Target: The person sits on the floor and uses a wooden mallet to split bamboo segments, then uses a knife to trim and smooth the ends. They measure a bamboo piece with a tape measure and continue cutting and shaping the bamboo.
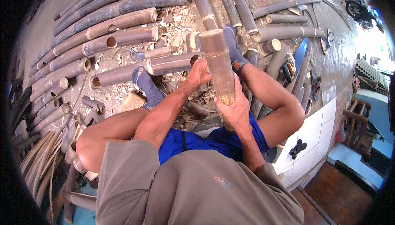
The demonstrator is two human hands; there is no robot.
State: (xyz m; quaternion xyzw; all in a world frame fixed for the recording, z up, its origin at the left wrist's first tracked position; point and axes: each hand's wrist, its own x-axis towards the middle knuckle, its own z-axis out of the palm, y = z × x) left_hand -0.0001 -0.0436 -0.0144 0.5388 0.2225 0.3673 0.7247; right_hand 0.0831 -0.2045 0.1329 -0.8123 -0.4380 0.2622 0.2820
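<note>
My right hand (233, 109) is wrapped round the near end of a thick bamboo piece (218, 62), which is raised between my knees with its far end toward the floor pieces. Just left of that piece, my left hand (199, 73) is closed, fingers curled. What it grips, if anything, is hidden behind the raised bamboo. Under my left hand lies a long bamboo pole (160, 64) with openings cut in it, and my left foot rests against it. A hatchet (150, 53) with a wooden handle lies just beyond the pole.
Several cut bamboo poles (119, 37) lie in rows at the left. More poles (288, 32) lie ahead and right, near a handsaw (295, 61) with an orange-and-black handle. Pale shavings (175, 27) cover the floor. A white tiled surface (314, 132) stands at my right, with bamboo strips (43, 155) at lower left.
</note>
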